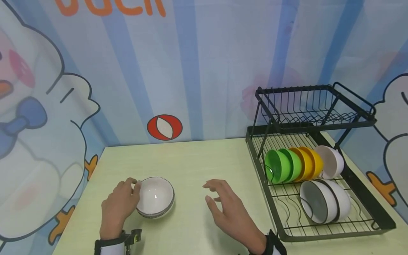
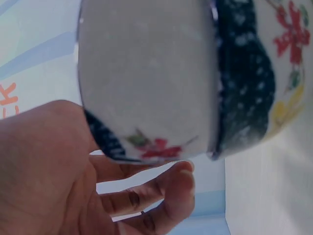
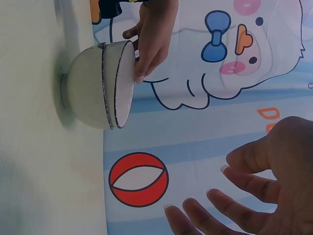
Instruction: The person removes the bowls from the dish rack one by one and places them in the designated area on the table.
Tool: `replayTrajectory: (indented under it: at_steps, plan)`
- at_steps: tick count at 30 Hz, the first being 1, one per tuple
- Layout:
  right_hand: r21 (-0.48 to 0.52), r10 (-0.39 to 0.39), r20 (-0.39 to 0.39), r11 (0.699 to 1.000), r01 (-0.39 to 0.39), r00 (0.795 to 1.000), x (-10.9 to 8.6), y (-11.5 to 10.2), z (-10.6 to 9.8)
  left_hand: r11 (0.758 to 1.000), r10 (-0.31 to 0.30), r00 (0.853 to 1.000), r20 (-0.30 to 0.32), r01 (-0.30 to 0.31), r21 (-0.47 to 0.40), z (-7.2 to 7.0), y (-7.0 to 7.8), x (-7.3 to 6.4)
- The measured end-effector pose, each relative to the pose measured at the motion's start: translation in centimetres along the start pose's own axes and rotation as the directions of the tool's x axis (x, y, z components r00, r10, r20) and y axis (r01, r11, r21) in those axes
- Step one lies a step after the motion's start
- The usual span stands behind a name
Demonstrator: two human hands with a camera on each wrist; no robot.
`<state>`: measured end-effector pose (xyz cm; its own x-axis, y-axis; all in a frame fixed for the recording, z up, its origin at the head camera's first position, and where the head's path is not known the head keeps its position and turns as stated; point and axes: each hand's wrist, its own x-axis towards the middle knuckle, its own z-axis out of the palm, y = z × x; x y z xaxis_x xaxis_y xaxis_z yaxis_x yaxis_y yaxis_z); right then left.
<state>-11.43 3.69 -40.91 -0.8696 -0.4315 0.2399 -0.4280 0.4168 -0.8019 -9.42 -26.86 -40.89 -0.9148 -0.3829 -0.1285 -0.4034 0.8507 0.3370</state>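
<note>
Two white bowls with dark speckled rims stand nested on the table at the left. My left hand (image 1: 118, 203) grips the left rim of the upper bowl (image 1: 155, 194), thumb and fingers at its edge. In the left wrist view, red flowers show inside the upper bowl (image 2: 146, 73), and red and yellow flowers decorate the outside of the lower bowl (image 2: 244, 73). To the right of the stack, my right hand (image 1: 232, 214) hovers over the table, apart from the bowls. Its fingers are relaxed and loosely bent, with nothing between them.
A black two-tier dish rack (image 1: 261, 198) stands on the table (image 1: 191, 166) at the right. Its lower tier holds green bowls (image 1: 277, 166), yellow bowls (image 1: 307, 164), a white bowl (image 1: 331, 161) and larger white bowls (image 1: 342, 202). A cartoon-printed curtain (image 1: 216, 71) hangs behind.
</note>
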Motion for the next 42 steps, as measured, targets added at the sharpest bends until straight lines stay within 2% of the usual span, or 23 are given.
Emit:
replayTrajectory:
  at_steps: [10, 16, 24, 29, 34, 37, 40, 42]
  plan:
    - [-0.018, -0.027, -0.067, 1.000, 0.026, 0.997, 0.1, 0.0, -0.9, 0.998, -0.048, 0.999, -0.004, 0.047, -0.046, -0.5, -1.0, 0.3]
    - [-0.048, -0.057, -0.112, 0.997, 0.052, 0.992, 0.2, 0.3, -1.8, 0.997, -0.027, 0.999, -0.036, 0.024, -0.076, -0.8, -1.1, 0.2]
    - [-0.091, -0.064, -0.203, 0.995, 0.046, 0.977, 0.7, 1.6, -4.8, 0.994, -0.017, 0.999, -0.027, 0.014, -0.106, -0.9, -1.0, 0.2]
    - [-0.105, -0.070, -0.283, 0.994, 0.042, 0.956, 0.7, 2.5, -7.1, 0.992, -0.024, 0.999, -0.022, 0.021, -0.122, -1.1, -1.6, 0.3]
    - [-0.135, -0.101, -0.373, 0.989, 0.054, 0.922, 0.5, 3.3, -9.5, 0.983, -0.023, 0.996, -0.085, 0.007, -0.185, -1.1, -2.7, 0.4]
    - [-0.139, -0.082, -0.410, 0.990, 0.027, 0.908, 0.3, 3.7, -10.8, 0.965, -0.048, 0.987, -0.151, 0.007, -0.260, -0.7, -3.3, 0.6]
    - [-0.132, -0.040, -0.440, 0.991, -0.021, 0.897, 0.0, 3.9, -12.0, 0.934, -0.068, 0.976, -0.208, -0.011, -0.357, 0.4, -4.4, 1.6]
    - [-0.136, -0.016, -0.461, 0.989, -0.052, 0.887, -0.2, 4.1, -12.6, 0.918, -0.088, 0.965, -0.246, -0.017, -0.396, 2.0, -6.3, 3.1]
